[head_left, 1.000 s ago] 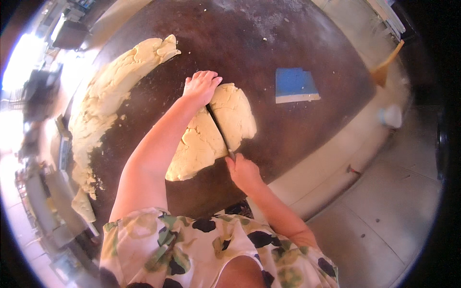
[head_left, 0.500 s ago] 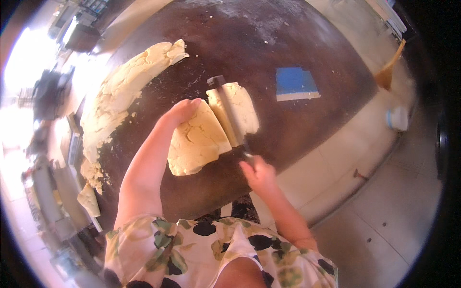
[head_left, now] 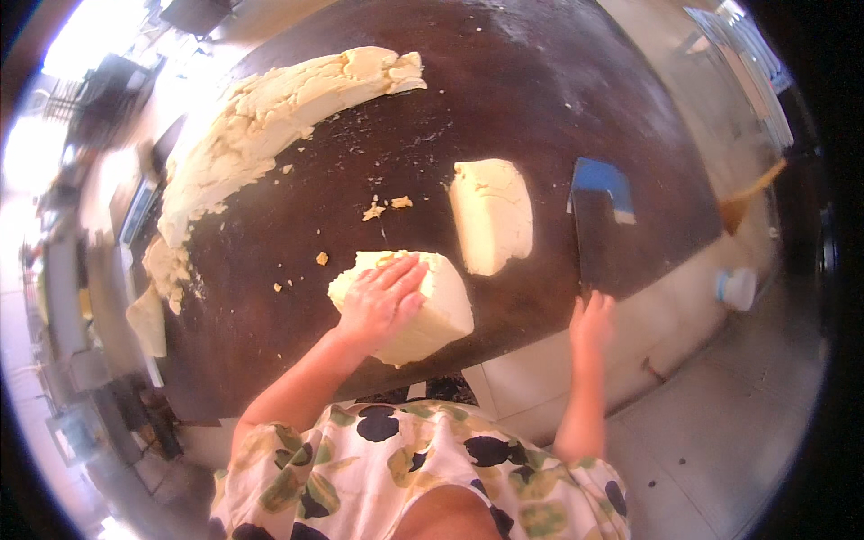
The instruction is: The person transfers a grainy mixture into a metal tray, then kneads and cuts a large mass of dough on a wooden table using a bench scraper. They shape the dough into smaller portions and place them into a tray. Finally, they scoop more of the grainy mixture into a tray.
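Two yellow dough blocks (head_left: 493,216): left fingers (head_left: 407,281) spread atop one, right fingers (head_left: 592,311) clamp knife (head_left: 596,243).

the dark table (head_left: 504,99) bears a dough strip (head_left: 279,108) at left, a near block (head_left: 441,310) toward the front, a far block (head_left: 493,216) beyond, crumbs (head_left: 401,202) between strip and blocks, and a blue sheet (head_left: 607,176) at right.

Right hand (head_left: 592,322) was blurred, hiding handle of dark blade (head_left: 592,236). Blade covered part of blue sheet (head_left: 608,176). Left hand (head_left: 385,301) hid part of dough block (head_left: 443,317); its palm was out of sight. Top edge cut off far end of table (head_left: 540,99); bottom edge cut off patterned shirt (head_left: 418,450). White object (head_left: 738,290) was blurred, kind unclear.
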`<control>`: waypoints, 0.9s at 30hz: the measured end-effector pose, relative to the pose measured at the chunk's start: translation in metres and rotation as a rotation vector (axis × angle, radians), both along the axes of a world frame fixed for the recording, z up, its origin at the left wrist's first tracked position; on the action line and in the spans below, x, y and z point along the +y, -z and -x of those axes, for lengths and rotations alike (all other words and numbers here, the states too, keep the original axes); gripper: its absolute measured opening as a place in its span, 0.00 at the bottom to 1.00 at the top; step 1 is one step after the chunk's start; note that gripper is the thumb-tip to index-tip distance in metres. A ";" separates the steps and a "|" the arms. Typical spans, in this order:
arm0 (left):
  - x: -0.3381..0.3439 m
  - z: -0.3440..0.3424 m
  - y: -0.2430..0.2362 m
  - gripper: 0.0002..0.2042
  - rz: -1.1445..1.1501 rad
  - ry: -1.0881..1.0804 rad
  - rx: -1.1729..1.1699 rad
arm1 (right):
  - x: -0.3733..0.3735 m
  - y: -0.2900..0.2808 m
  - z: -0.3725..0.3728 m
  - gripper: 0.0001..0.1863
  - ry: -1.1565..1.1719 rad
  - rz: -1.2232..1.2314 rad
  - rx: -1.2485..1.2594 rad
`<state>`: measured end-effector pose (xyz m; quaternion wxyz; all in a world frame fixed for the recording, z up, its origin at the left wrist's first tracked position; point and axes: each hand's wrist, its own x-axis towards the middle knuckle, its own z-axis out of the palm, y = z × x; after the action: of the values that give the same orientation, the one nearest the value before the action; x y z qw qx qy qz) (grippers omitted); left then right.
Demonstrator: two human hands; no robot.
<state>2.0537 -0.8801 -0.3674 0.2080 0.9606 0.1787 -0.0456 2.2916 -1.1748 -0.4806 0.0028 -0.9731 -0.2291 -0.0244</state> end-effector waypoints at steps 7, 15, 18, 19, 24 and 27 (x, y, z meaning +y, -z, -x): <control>0.043 0.005 0.012 0.24 -0.082 -0.107 -0.254 | 0.106 0.001 0.095 0.21 -0.197 -0.839 0.862; -0.003 0.050 0.070 0.29 1.920 -1.139 -0.554 | 0.140 0.003 0.142 0.27 0.313 -1.380 1.467; 0.000 0.066 0.068 0.30 2.067 -1.064 -0.607 | 0.158 -0.031 0.164 0.27 0.294 -1.438 1.406; 0.001 0.076 0.071 0.31 2.087 -1.015 -0.663 | 0.169 -0.047 0.174 0.27 0.253 -1.407 1.384; 0.053 0.179 -0.010 0.33 2.103 -1.133 -0.809 | 0.243 -0.122 0.268 0.25 0.175 -1.305 1.425; 0.106 0.264 -0.057 0.34 1.787 -1.160 -1.043 | 0.310 -0.142 0.332 0.27 -0.048 -1.215 1.614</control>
<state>1.7897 -0.7745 -0.3108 0.8423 0.1528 0.3859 0.3438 1.9593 -0.8653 -0.3384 0.6527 -0.5275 -0.1269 0.5287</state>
